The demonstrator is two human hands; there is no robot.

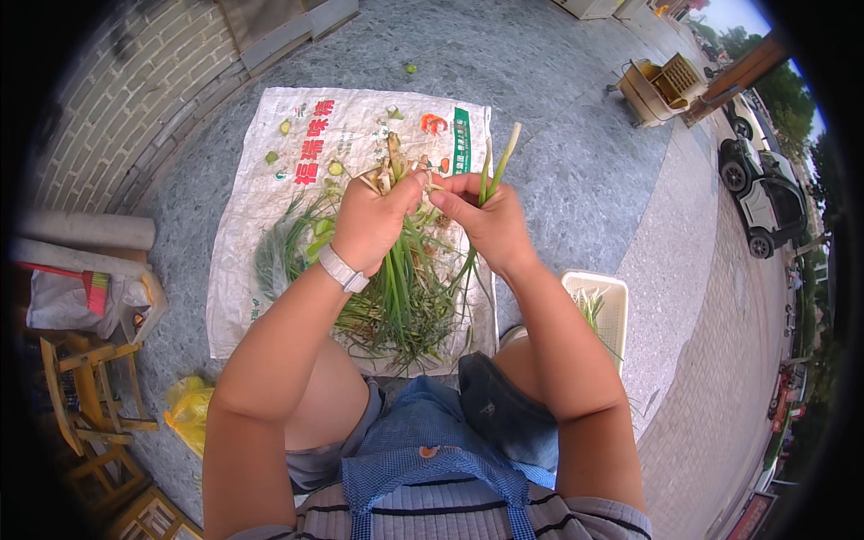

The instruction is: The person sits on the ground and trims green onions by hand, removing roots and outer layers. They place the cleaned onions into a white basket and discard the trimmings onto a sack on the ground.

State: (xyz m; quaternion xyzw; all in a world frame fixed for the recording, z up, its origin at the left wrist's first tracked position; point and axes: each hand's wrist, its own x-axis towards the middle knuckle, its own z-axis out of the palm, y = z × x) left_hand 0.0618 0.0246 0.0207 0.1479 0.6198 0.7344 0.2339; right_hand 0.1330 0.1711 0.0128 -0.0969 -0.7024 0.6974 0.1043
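A bunch of green onions point(397, 281) is gripped in my left hand point(371, 223), its pale root ends up and its long green leaves hanging down. My right hand point(493, 225) holds a few scallion stalks point(505, 164) that stick up past the fingers. The fingertips of both hands meet over the middle of a white woven sack point(238, 270) spread on the ground. Below my hands lies a loose pile of green leaves and trimmings point(405, 337) on the sack. What is pinched between the fingertips is too small to make out.
Right of my knee stands a cream plastic basket point(614, 301) with scallions in it. At left are a yellow plastic bag point(187, 409), a wooden chair point(90, 382) and a red-and-green broom point(95, 290). A yellow mop bucket point(652, 94) stands farther off, and cars are parked at right.
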